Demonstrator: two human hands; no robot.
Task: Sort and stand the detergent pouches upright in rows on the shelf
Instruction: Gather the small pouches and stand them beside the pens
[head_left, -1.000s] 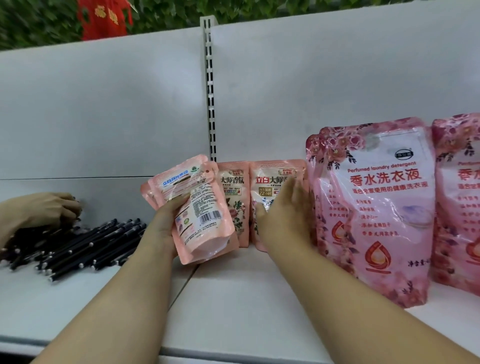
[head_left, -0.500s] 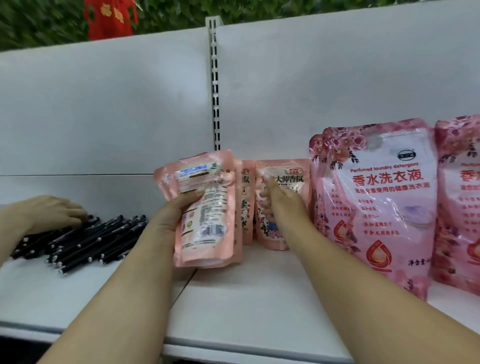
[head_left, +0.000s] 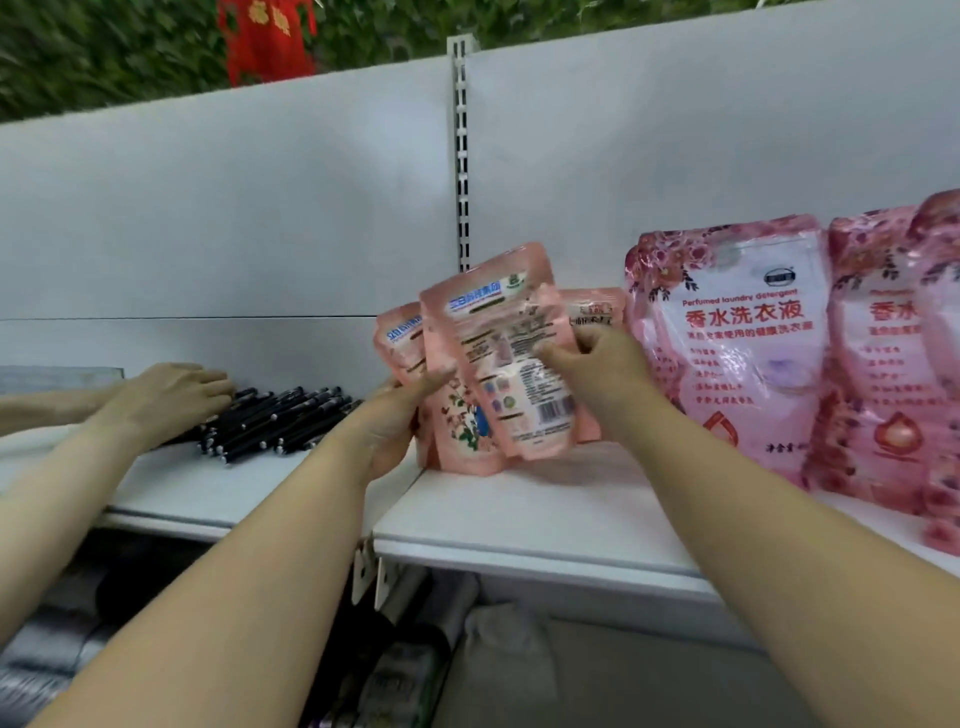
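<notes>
Both my hands hold a cluster of small pink detergent pouches at the shelf's middle. My left hand (head_left: 387, 421) grips the left side of the bunch, where a flowered pouch (head_left: 462, 415) stands on the white shelf (head_left: 519, 514). My right hand (head_left: 597, 369) pinches the right edge of a tilted pouch (head_left: 506, 353) whose back with a barcode faces me. Another small pouch (head_left: 595, 312) stands behind my right hand. Big pink pouches (head_left: 737, 343) stand upright in a row to the right.
Another person's hand (head_left: 171, 395) rests on a pile of black pens (head_left: 275, 415) on the left shelf section. A slotted upright (head_left: 461, 156) splits the white back panel. Dark goods lie on a lower level below the shelf edge.
My right hand left the standing pouches and took the right edge of the held pouch. That pouch rose and now tilts with its back toward me. The view shifted right.
</notes>
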